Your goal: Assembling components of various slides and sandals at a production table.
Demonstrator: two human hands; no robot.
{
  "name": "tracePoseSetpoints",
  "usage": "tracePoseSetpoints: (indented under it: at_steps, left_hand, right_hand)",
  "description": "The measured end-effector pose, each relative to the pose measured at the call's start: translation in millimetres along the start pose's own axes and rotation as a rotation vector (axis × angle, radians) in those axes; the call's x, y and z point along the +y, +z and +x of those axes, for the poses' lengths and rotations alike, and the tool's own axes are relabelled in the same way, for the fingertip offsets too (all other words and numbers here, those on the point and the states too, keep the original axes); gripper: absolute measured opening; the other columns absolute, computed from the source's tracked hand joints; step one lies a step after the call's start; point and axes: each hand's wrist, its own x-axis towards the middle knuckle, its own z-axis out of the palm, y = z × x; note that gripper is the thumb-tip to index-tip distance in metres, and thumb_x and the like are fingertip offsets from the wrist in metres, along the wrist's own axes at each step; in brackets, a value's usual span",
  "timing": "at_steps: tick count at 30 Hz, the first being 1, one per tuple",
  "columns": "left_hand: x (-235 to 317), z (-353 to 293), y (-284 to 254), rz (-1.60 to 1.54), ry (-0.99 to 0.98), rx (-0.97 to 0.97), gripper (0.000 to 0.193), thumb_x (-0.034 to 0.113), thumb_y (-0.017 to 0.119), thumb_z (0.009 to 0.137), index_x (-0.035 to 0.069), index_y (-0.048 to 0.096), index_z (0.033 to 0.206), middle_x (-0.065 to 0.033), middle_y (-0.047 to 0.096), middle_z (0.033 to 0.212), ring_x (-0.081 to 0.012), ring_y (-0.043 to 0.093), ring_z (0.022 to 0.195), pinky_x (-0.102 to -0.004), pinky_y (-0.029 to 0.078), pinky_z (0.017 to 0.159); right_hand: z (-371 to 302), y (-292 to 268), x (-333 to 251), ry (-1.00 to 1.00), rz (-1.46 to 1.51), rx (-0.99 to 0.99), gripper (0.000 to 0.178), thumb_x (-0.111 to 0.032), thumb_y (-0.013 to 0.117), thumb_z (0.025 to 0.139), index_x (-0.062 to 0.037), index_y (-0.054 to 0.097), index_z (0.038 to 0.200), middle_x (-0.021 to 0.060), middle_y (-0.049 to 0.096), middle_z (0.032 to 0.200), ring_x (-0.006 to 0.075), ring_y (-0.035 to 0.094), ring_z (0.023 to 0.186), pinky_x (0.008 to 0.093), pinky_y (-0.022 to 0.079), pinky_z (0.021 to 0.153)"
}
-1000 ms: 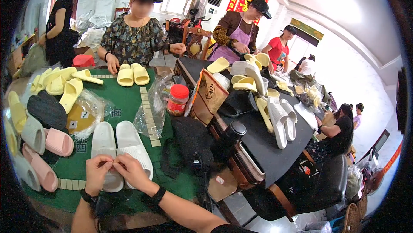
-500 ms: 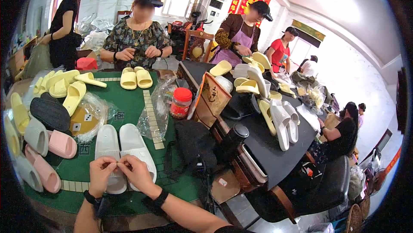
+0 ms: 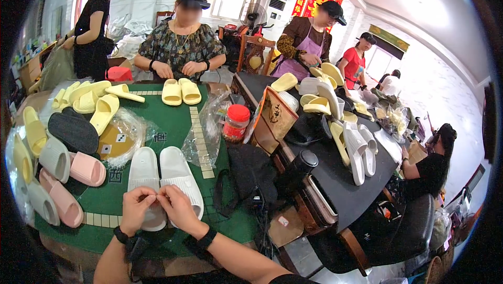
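Observation:
My left hand [image 3: 137,208] and my right hand [image 3: 179,206] meet fingertip to fingertip, both pinched closed. Whatever sits between the fingertips is too small to make out. Below them lies a pair of light grey slide slippers, the left slipper [image 3: 143,166] and the right slipper [image 3: 178,171], side by side on the green table mat [image 3: 157,252]. Their toe ends point away from me, and my hands partly cover the near halves.
Yellow slippers [image 3: 105,113], a black slipper [image 3: 73,131] and pink slippers [image 3: 86,170] crowd the left. A red-lidded jar [image 3: 236,122], black bag [image 3: 251,179] and dark side table [image 3: 335,195] stand right. Opposite, a person [image 3: 181,43] sits behind a yellow pair [image 3: 181,91].
The whole view has shifted, so the scene sits further right. My hands keep the same pinch over the grey slippers. Across the table, the person's hands have come down lower.

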Motion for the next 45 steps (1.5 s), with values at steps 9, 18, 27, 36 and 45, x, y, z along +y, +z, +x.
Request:
tracePoseSetpoints:
  at_steps: [9, 18, 27, 36, 45]
  left_hand:
    - [-1.6, 1.9, 0.2, 0.024, 0.002, -0.027, 0.009, 0.005, 0.065, 0.09, -0.004, 0.066, 0.088, -0.0049, 0.067, 0.082, -0.0107, 0.062, 0.075, -0.0259, 0.051, 0.07]
    - [2.4, 1.9, -2.3, -0.01, -0.007, -0.018, 0.009, 0.005, 0.066, 0.091, -0.004, 0.065, 0.093, -0.0079, 0.068, 0.089, -0.0129, 0.064, 0.08, -0.0266, 0.053, 0.075]
    - [-0.2, 2.1, -5.8, -0.097, -0.075, -0.038, 0.012, 0.007, 0.067, 0.091, -0.002, 0.067, 0.098, -0.0045, 0.069, 0.091, -0.0108, 0.065, 0.082, -0.026, 0.054, 0.075]
    - [2.5, 1.3, -5.3, -0.151, -0.098, -0.079, 0.013, 0.007, 0.067, 0.091, -0.002, 0.067, 0.101, -0.0038, 0.069, 0.092, -0.0099, 0.065, 0.082, -0.026, 0.054, 0.076]
    - [5.6, 2.0, -3.9, -0.076, -0.055, -0.106, 0.009, 0.006, 0.065, 0.091, -0.002, 0.067, 0.096, -0.0028, 0.068, 0.09, -0.0095, 0.062, 0.08, -0.0246, 0.052, 0.075]
  right_hand:
    - [0.5, -1.7, -0.5, 0.044, 0.056, -0.044, 0.011, -0.008, 0.061, 0.091, 0.0001, 0.057, 0.097, 0.0171, 0.058, 0.089, 0.0363, 0.057, 0.085, 0.0426, 0.046, 0.074]
    - [3.4, -4.1, -5.3, -0.053, -0.08, 0.038, 0.011, -0.007, 0.066, 0.086, -0.0017, 0.062, 0.095, 0.0145, 0.062, 0.086, 0.0336, 0.057, 0.083, 0.0418, 0.047, 0.071]
    - [3.5, -6.7, -14.6, -0.003, -0.087, 0.019, 0.009, -0.006, 0.068, 0.086, -0.0025, 0.062, 0.092, 0.0129, 0.059, 0.084, 0.0296, 0.056, 0.078, 0.0384, 0.046, 0.07]
    - [2.2, -7.5, -14.8, 0.023, -0.047, 0.009, 0.009, -0.005, 0.066, 0.087, -0.0017, 0.061, 0.094, 0.0133, 0.058, 0.084, 0.0288, 0.056, 0.078, 0.0369, 0.046, 0.068]
    - [1.8, -7.4, -13.9, 0.025, -0.021, -0.027, 0.01, -0.005, 0.065, 0.086, -0.0014, 0.059, 0.094, 0.0142, 0.06, 0.089, 0.0333, 0.055, 0.086, 0.041, 0.045, 0.076]
